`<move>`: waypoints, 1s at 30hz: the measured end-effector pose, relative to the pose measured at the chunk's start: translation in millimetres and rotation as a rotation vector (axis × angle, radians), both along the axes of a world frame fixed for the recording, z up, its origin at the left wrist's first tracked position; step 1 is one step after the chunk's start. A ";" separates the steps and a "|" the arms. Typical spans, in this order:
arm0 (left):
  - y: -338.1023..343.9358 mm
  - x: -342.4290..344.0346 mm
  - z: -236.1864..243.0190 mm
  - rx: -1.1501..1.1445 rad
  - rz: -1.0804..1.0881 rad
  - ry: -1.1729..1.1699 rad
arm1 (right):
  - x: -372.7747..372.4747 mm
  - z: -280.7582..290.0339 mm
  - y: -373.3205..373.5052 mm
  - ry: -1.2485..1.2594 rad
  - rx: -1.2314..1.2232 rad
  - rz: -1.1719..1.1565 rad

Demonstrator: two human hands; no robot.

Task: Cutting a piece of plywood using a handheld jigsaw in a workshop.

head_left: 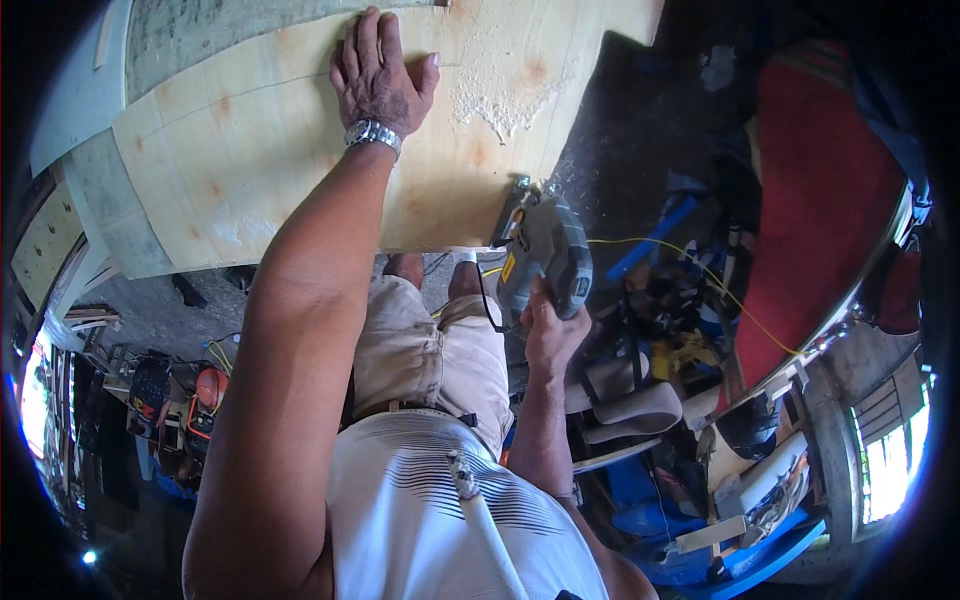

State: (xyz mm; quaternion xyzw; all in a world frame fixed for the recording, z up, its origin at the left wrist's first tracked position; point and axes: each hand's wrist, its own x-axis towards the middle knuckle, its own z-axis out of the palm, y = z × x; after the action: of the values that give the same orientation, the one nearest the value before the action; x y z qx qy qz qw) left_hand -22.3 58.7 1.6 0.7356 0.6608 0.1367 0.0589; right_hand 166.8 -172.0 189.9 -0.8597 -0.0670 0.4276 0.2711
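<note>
A pale plywood sheet with a curved pencil line and scattered wood shavings lies in front of me. My left hand rests flat on it, fingers stretched out and thumb apart, holding nothing. At the sheet's near right corner is a bulky grey handheld power tool with a yellow label and a flat metal base along its left side. My right hand is closed around its rear handle. The base is close to the corner; whether it touches the wood is unclear, as is the tool's exact kind.
A yellow cord runs right from behind the tool. A large red panel stands at the right, above piled tools and scraps. An orange-red tool sits low at left. A cigarette with ash juts into view below.
</note>
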 end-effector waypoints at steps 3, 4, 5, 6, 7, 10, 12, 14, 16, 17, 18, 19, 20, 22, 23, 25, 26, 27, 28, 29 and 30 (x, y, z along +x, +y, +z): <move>0.0 0.6 0.8 0.000 -0.003 -0.005 | -1.1 2.7 5.9 -0.005 -0.020 0.010; 0.0 0.3 0.6 -0.001 -0.002 -0.003 | -1.7 3.7 8.1 -0.007 -0.031 0.016; 0.1 -0.4 0.0 -0.001 -0.003 -0.002 | -1.6 4.1 9.1 -0.006 -0.030 0.015; 0.3 -1.3 -1.1 -0.011 0.003 0.002 | -1.2 4.3 10.0 -0.005 -0.029 0.021; 0.7 -1.9 -1.7 -0.022 0.010 0.006 | -0.6 4.3 10.8 -0.004 -0.028 0.027; 0.7 -0.1 -1.9 -0.031 0.004 0.011 | 3.8 4.0 10.9 -0.009 -0.057 0.070; 0.1 -2.0 -1.2 -0.024 0.007 0.000 | 3.9 2.6 9.4 -0.018 -0.059 0.079; 0.1 -2.2 -0.3 -0.018 0.005 -0.006 | 3.7 2.4 9.7 -0.021 -0.063 0.083; 0.2 -0.9 0.8 -0.035 0.004 0.005 | 3.7 3.2 11.1 -0.027 -0.051 0.083; 0.4 -1.0 0.7 -0.035 0.005 0.006 | 4.0 3.1 11.7 -0.026 -0.050 0.084; 0.1 -1.1 0.5 -0.038 0.008 0.004 | 4.3 3.2 12.2 -0.014 -0.046 0.075; 0.0 -1.3 0.2 -0.041 0.010 0.002 | 4.8 3.3 12.6 -0.002 -0.043 0.066; 0.3 -1.6 0.0 -0.041 0.012 0.002 | 5.6 3.2 13.2 -0.002 -0.042 0.067; 0.7 -2.1 -0.3 -0.053 0.015 0.011 | 7.5 3.0 14.2 -0.017 -0.057 0.104; 0.8 -1.5 -0.1 -0.054 0.016 0.010 | 7.6 3.4 15.1 -0.018 -0.057 0.105; 0.8 -0.4 0.6 -0.063 0.017 0.017 | 7.3 4.4 17.1 -0.013 -0.074 0.105; 0.9 -0.8 0.2 -0.063 0.018 0.017 | 7.0 4.1 17.5 -0.013 -0.074 0.106; 0.6 -1.3 -0.6 -0.058 0.018 0.013 | 6.6 3.6 17.7 -0.016 -0.070 0.103; 0.6 -1.6 -1.1 -0.054 0.017 0.010 | 6.6 3.2 18.0 -0.020 -0.066 0.101; 0.6 -2.0 -1.2 -0.054 0.019 0.011 | 6.6 3.4 19.0 -0.019 -0.066 0.103; 0.5 -2.3 -1.3 -0.059 0.019 0.011 | 6.6 3.9 20.4 -0.020 -0.053 0.109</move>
State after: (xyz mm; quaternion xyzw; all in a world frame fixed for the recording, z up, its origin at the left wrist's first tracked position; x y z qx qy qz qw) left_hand -24.6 59.2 0.4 0.7282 0.6717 0.1139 0.0755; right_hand 173.5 -151.6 193.8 -0.8658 -0.1050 0.4349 0.2240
